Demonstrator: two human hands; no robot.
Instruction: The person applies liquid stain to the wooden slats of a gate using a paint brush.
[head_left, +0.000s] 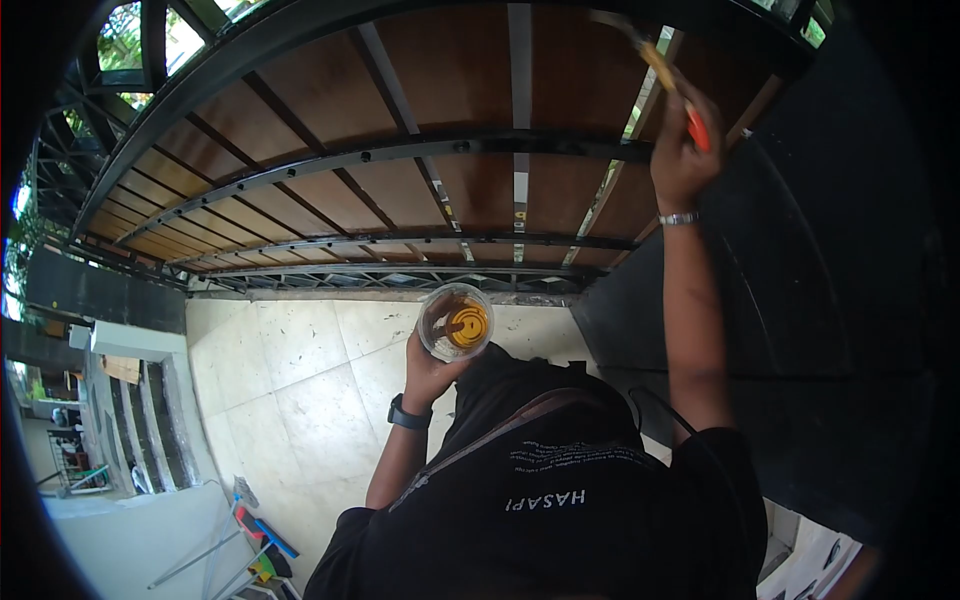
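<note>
My left hand [430, 372] is wrapped around a clear plastic cup [427, 328] with amber liquid in the bottom, held at waist height over the tiled floor. Raised high at the upper right, my right hand [688, 155] grips a paintbrush [657, 68] by its yellow and red-orange handle. The brush head points up and left, its bristles blurred, and overlaps the upper part of a brown wooden panel [575, 85]. Glossy brown panels like this one line a black metal frame [420, 147] in front of me.
A dark black surface [790, 290] rises close on my right. Pale floor tiles [300, 370] lie below. At the lower left, a blue-headed broom or squeegee [277, 538] and other long-handled tools lean near a low pale wall [150, 535]. Steps [150, 425] stand farther left.
</note>
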